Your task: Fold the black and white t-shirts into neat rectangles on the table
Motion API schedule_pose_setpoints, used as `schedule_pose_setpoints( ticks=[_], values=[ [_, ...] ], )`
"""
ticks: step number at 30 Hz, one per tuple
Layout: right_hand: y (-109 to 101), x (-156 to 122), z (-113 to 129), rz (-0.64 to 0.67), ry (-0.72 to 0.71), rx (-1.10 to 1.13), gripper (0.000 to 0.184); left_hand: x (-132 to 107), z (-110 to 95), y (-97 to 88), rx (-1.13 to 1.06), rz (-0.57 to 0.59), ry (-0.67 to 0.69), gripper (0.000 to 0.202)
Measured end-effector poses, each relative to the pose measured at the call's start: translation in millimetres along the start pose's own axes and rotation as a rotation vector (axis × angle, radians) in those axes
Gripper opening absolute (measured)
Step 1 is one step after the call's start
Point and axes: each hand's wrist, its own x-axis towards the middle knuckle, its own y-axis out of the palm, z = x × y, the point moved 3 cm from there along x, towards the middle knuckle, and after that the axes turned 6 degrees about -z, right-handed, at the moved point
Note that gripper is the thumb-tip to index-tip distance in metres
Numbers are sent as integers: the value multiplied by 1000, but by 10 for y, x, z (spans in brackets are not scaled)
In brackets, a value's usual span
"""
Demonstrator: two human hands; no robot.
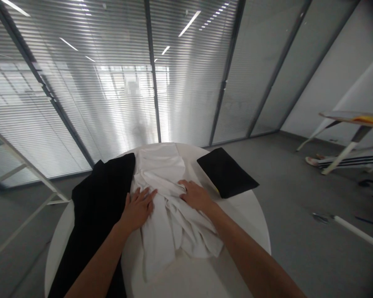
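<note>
Evidently, white cloth lay rumpled beneath and between your hands. Your left hand rested spread at its edge; your right hand curled over folds, pinch unclear. Cloth judged light, limp, hardly fragile; straight edges beyond hands likely offered surest hold.

Head camera faces forward (and down) over table.

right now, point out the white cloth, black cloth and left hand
white cloth [163,215]: head view, folds near its middle
black cloth [99,207]: head view, its middle
left hand [138,210]: head view, back of the hand
</note>
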Motion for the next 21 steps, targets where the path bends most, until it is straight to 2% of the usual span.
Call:
schedule_pose_setpoints(
  ticks=[2, 3, 8, 11, 13, 16, 19, 21],
  values=[
    [-25, 39, -42, -47, 1, -40, 41, 59, 50, 4, 6, -36, -26, 52],
    [-27, 59, -55, -53, 0, -29, 39, 88, 74, 9, 15, -58, -41, 51],
    [-59, 81, -122, -89, 60, 64, 53, 162, 157, 2, 101, -155, -66, 47],
    [-84, 37, -182, 19, 63, 91, 55, 100, 159, -65, 140, -169, 1, 47],
    [-92, 4, -216, 131, 47, 119, 63, 9, 150, -119, 110, -133, 37, 49],
    [-97, -28, -241, 244, 47, 157, 77, -151, 114, -153, -2, -6, 61, 51],
    [-102, -26, -223, 255, -12, 137, 87, -255, 64, -131, -80, 107, 75, 60],
    [-108, -12, -224, 239, -61, 118, 87, -277, 50, -110, -89, 152, 71, 64]
  ],
)
